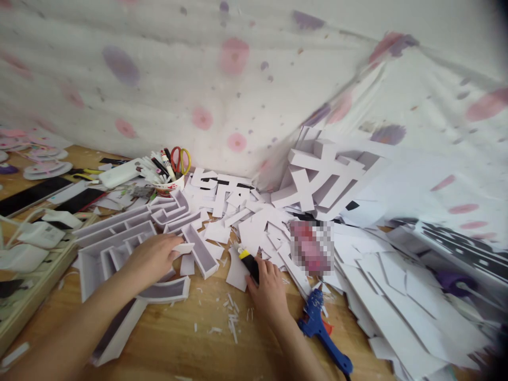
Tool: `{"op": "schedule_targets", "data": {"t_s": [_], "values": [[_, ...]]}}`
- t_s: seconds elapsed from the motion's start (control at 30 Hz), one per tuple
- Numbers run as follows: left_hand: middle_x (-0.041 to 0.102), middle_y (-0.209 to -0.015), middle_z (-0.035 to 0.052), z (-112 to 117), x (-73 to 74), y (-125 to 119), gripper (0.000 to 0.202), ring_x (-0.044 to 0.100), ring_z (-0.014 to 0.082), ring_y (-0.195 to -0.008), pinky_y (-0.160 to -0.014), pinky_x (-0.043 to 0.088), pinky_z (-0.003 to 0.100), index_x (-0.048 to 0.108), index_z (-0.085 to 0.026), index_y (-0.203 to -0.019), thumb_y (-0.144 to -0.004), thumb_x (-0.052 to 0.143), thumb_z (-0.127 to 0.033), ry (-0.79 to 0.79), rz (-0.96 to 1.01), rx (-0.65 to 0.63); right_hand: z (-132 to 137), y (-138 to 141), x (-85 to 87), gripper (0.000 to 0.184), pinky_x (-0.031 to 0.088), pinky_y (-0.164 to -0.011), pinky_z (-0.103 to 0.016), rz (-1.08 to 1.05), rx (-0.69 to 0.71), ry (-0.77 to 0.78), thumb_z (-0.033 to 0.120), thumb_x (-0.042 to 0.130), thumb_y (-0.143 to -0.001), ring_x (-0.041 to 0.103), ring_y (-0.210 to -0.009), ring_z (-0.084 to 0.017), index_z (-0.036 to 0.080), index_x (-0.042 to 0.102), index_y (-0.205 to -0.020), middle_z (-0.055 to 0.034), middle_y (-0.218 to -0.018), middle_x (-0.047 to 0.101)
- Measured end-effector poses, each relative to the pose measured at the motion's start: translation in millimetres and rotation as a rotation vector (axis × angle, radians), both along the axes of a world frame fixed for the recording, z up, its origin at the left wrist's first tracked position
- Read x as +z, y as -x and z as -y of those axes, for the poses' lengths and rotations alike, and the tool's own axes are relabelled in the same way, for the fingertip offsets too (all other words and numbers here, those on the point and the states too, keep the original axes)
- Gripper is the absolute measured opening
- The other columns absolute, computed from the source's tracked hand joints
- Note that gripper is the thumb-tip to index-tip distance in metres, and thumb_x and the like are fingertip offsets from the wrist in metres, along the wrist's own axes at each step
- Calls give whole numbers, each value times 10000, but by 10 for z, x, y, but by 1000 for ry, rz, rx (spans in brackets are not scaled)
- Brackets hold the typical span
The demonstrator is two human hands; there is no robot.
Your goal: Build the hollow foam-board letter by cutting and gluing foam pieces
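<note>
My left hand (153, 260) is closed on a small white strip of board (183, 248), pinched at the fingertips. It hovers over a hollow white letter shape (119, 248) with upright walls, which lies on the left of the wooden table. My right hand (268, 286) wraps round a black-handled tool with a yellow collar (250, 264); its tip points away from me, over a white offcut (237, 271). The tool's exact kind is not plain. Right of that hand lies a blue glue gun (319, 330), nozzle pointing away.
White offcuts (252, 225) are heaped mid-table. A finished-looking white character (317, 177) leans at the back. Sheets (400, 296) are stacked right. A cup of pens and scissors (170, 185) stands at back left; a power strip (37, 286) with chargers runs along the left.
</note>
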State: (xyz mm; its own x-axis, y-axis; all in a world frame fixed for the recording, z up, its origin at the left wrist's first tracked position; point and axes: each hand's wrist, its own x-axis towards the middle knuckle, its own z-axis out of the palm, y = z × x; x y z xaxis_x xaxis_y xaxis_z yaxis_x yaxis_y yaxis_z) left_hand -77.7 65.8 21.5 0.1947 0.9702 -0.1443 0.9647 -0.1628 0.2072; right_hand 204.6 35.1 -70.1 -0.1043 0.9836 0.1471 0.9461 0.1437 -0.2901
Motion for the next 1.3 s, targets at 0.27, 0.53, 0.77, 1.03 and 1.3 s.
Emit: {"op": "schedule_targets", "data": {"t_s": [0.27,0.53,0.77,1.03,1.3], "values": [[652,-1124,69,31,-124,89,358,571,248,-1055,-895,411,327,607,-208,-1024,-798,341,-288,-19,203,46,7,-2,23,401,399,-871,-397,-10,-2,21,245,541,-814,512,-971,-277,108,525,-1190,-136,-1063,592],[665,-1079,49,22,-156,97,305,579,256,-1032,-880,423,336,597,-242,-987,-745,412,-262,-11,274,91,3,-2,3,393,411,-851,-389,-2,-6,-19,245,554,-800,529,-951,-266,133,532,-1176,-128,-1041,602],[662,-1041,68,13,-195,45,295,604,254,-998,-803,436,327,554,-230,-982,-725,416,-182,-55,138,58,4,0,8,393,408,-847,-396,-19,-5,6,244,537,-809,526,-958,-279,139,527,-1187,-129,-1059,598],[653,-1052,78,1,-248,95,319,613,248,-988,-819,433,323,500,-215,-1037,-722,445,-230,-72,187,50,-3,8,45,402,408,-876,-403,-25,-7,33,237,548,-803,524,-980,-285,125,536,-1189,-135,-1069,599],[656,-1014,81,-10,-251,94,332,617,255,-950,-786,436,326,502,-213,-1023,-701,478,-288,-66,223,82,0,14,57,410,400,-886,-400,-20,-14,55,242,540,-810,522,-988,-286,119,533,-1201,-138,-1080,596]]}}
